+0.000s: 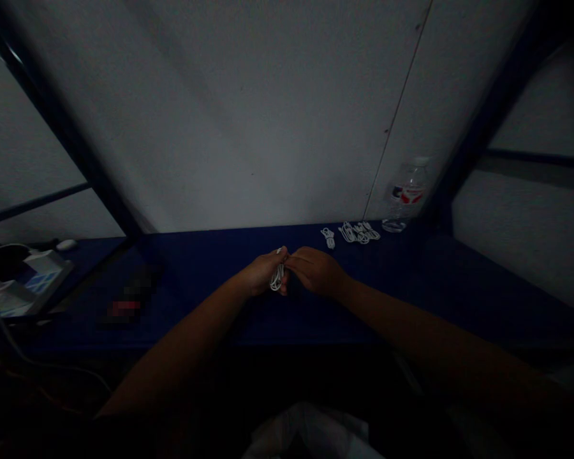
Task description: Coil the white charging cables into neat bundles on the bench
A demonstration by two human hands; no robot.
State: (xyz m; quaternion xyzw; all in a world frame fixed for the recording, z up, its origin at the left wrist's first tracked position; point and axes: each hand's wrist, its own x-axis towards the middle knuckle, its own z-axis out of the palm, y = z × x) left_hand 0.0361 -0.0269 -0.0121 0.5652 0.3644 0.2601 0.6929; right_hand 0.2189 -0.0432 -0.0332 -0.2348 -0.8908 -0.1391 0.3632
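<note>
A small bundle of thin white cable [277,278] hangs from my left hand [263,271], whose fingers are closed around its upper part. My right hand [316,271] reaches across from the other side, and its fingertips meet the bundle at the top, right against my left fingers. Both hands are held just above the dark blue table [210,255]. Farther along the table lie several coiled white cables [358,233], and a smaller coil [328,238] sits to their left.
A clear plastic water bottle [410,191] with a red label stands at the back right against a white wall [249,115]. A tablet or papers [26,284] and a white mouse [66,245] lie at far left. A blurred dark object [127,299] rests left of my hands.
</note>
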